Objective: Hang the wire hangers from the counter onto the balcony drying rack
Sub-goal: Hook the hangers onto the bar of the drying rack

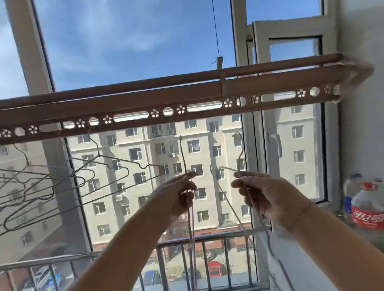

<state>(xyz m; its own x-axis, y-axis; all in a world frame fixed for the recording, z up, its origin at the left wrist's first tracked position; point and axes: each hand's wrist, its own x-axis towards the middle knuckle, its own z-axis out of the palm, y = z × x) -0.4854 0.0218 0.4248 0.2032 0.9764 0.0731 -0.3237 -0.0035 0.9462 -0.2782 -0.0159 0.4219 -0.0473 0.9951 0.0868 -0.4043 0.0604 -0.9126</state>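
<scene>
Pinching the left wire hanger (183,155) between thumb and forefinger of the left hand (178,192), with the other fingers curled loosely behind the wire. Gripping the right wire hanger (242,150) in the right hand (268,194), fingers wrapped round it and one loose wire end poking out towards the left hand. Both arms raised, the hands near each other but apart, neither touching the other's hanger.

Upward from each grip: hanger necks close to vertical, long axes running up and down, bodies trailing below the wrists towards the balcony railing (216,236). Both hooks topping out just under the lower edge of the drying rack (137,99), not yet touching it. Left hook almost straight below one round hole (167,111) in the perforated strip; right hook just below and slightly left of another hole (241,101). About level in height, so no telling which is nearer in depth.

Probably a short lift next, straight up and then through a hole, with the hook mouth turned to face the strip.

Further left, hung hangers (51,177) already on the same strip, well apart from both hands. Off to the right, a cola bottle (367,209) on the sill.
</scene>
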